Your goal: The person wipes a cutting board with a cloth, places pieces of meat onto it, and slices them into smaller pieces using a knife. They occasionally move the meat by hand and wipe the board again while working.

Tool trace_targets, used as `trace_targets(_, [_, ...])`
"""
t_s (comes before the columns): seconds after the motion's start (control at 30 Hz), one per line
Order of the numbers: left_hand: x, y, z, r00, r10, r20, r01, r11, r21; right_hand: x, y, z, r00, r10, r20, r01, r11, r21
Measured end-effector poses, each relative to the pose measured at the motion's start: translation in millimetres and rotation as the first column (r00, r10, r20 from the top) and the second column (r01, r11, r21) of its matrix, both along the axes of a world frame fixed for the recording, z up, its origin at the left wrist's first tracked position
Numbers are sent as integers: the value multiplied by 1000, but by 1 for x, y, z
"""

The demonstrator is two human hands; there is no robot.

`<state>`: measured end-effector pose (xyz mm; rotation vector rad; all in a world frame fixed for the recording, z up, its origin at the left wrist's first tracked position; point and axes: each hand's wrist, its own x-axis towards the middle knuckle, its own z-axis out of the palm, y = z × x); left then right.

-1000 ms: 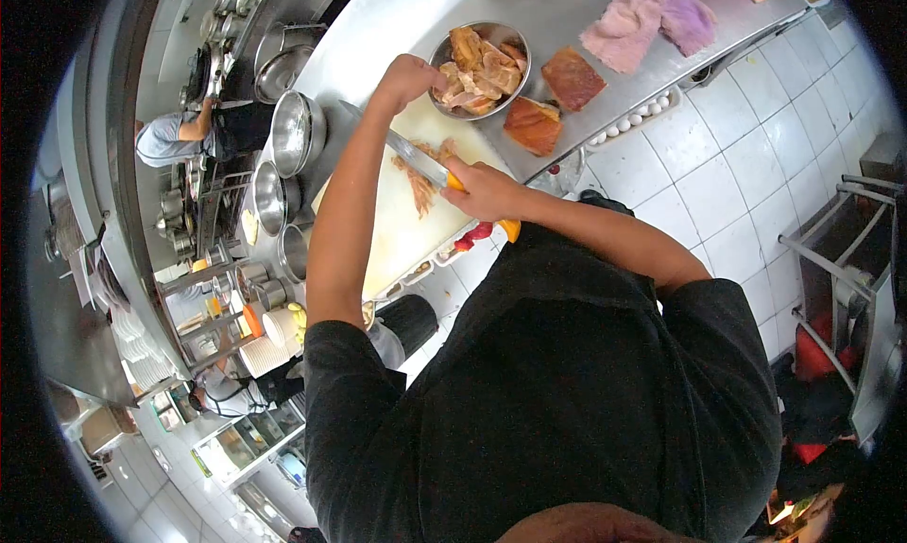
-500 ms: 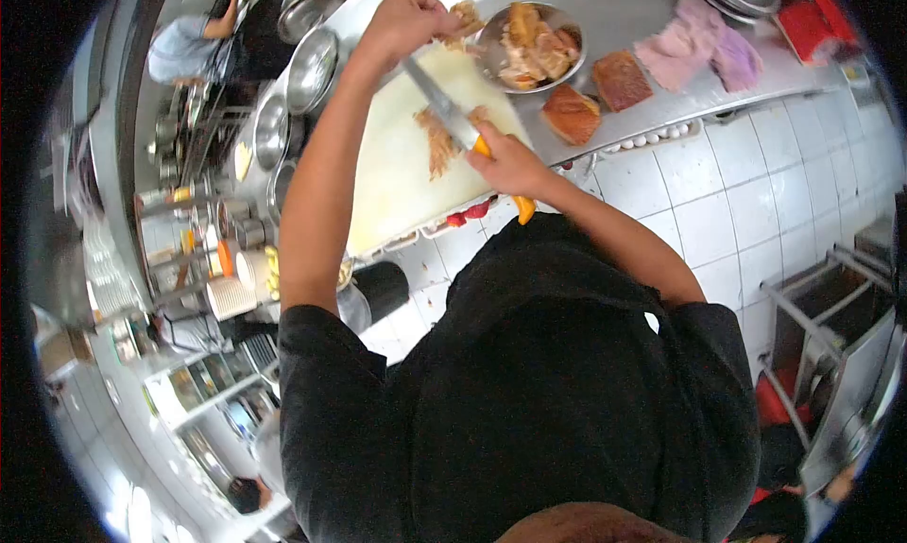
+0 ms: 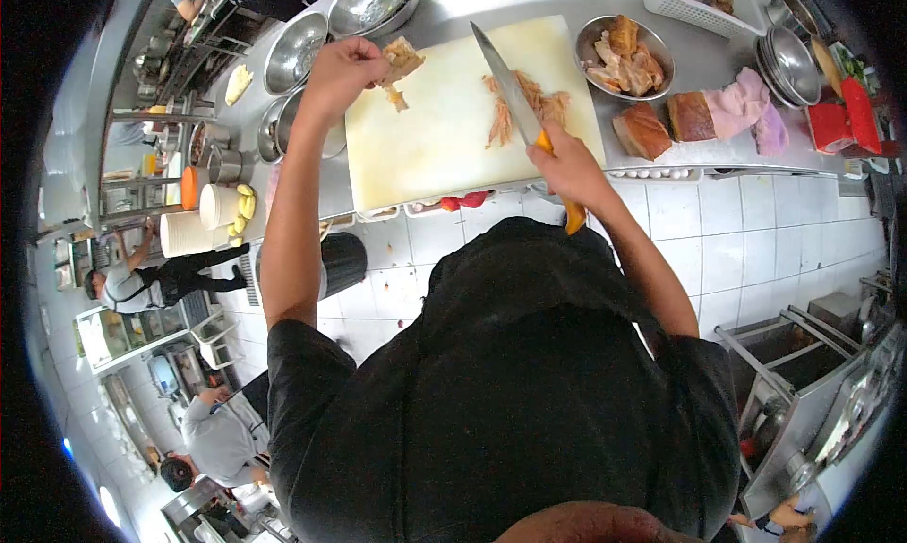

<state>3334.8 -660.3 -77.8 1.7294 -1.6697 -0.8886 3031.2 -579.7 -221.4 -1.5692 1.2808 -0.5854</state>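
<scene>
My left hand (image 3: 350, 75) is raised at the left far corner of the white cutting board (image 3: 416, 155), its fingers pinching a ragged piece of cooked meat (image 3: 403, 61). A thin shred dangles under that piece. In my right hand (image 3: 570, 168) is a knife (image 3: 507, 87) with a yellow handle, gripped at the board's near right side. Its long blade points away and slightly left. Shredded meat (image 3: 543, 103) lies on the board on both sides of the blade. Right of the board, a steel bowl (image 3: 584, 44) holds several cooked meat pieces (image 3: 624, 59).
Two browned meat blocks (image 3: 642, 132) and a pink cloth (image 3: 740, 103) lie right of the board. Steel bowls (image 3: 298, 53) stand at the left; stacked bowls (image 3: 792, 66) and a white basket (image 3: 709, 9) at the right. Other people (image 3: 142, 283) work at the left.
My left hand has moved left with the meat piece, from near the steel bowl to the board's left far corner. The right hand still grips the knife over the shreds. The view has shifted.
</scene>
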Motion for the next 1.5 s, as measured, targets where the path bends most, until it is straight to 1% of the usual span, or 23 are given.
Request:
trace_targets(0.03, [12,2,-12,1000,8,15,-8,1000,-2,8,6,-4,999,10,-49,-13,998,-63])
trace_targets(0.17, [45,-1,-55,994,-32,101,37,998,-43,43,32,-6,993,56,-102,-50,997,65])
trace_targets(0.2, [49,-2,-63,992,-45,118,51,998,-44,47,39,-8,989,56,-139,-53,998,22])
trace_targets(0.27, [56,-11,-82,987,-86,138,103,987,-127,55,52,-16,976,57,-209,-71,996,-62])
trace_targets(0.33, [49,-16,-87,978,-115,176,147,973,-176,56,61,-11,970,-5,-241,-18,995,-94])
trace_targets(0.4, [38,-19,-88,978,-147,147,170,973,-156,51,67,-12,957,-69,-283,35,992,-124])
trace_targets(0.43, [33,-25,-92,974,-181,138,203,965,-169,49,68,-11,956,-114,-271,63,980,-189])
trace_targets(0.47, [26,-29,-95,969,-213,129,234,955,-182,46,69,-7,946,-146,-290,100,981,-167])
trace_targets(0.5, [16,-29,-97,972,-183,147,213,952,-221,43,68,-5,936,-169,-309,125,980,-158])
trace_targets(0.57, [0,-26,-103,963,-251,96,268,908,-322,42,63,4,917,-192,-351,165,981,-106])
trace_targets(0.6, [-7,-24,-105,956,-281,78,289,881,-374,40,61,0,909,-204,-363,161,976,-144])
trace_targets(0.63, [-13,-13,-104,946,-323,-22,300,900,-317,37,59,-6,903,-214,-373,155,971,-182])
trace_targets(0.7, [-13,5,-118,925,-379,22,358,852,-382,37,58,-6,892,-227,-391,145,963,-228])
trace_targets(0.73, [-11,15,-129,914,-402,48,385,826,-412,38,57,-2,896,-212,-389,159,974,-163])
trace_targets(0.77, [-4,25,-143,884,-436,167,465,790,-399,38,56,0,902,-195,-386,171,981,-96])
trace_targets(0.8, [3,37,-161,908,-370,198,420,804,-421,38,54,2,906,-182,-381,184,982,-31])
trace_targets(0.87, [12,62,-189,939,-237,251,332,820,-467,38,54,5,902,-176,-394,162,984,-71])
trace_targets(1.0, [-1,90,-184,989,-142,49,150,954,-258,34,47,-2,930,-137,-341,133,990,-36])
trace_targets(1.1, [-27,99,-193,992,-113,54,124,924,-362,28,39,-15,935,-122,-333,80,987,-137])
trace_targets(1.2, [-44,99,-193,996,-57,67,81,895,-439,22,34,-12,943,-86,-322,52,992,-115])
trace_targets(1.3, [-50,96,-184,977,-89,193,172,866,-471,15,31,-8,944,-66,-324,34,994,-104])
trace_targets(1.4, [-47,78,-183,903,-204,377,334,887,-320,10,28,-9,946,-39,-321,1,993,-117])
trace_targets(1.5, [-51,74,-169,874,-189,448,347,888,-302,10,27,-5,945,-41,-325,20,997,-69])
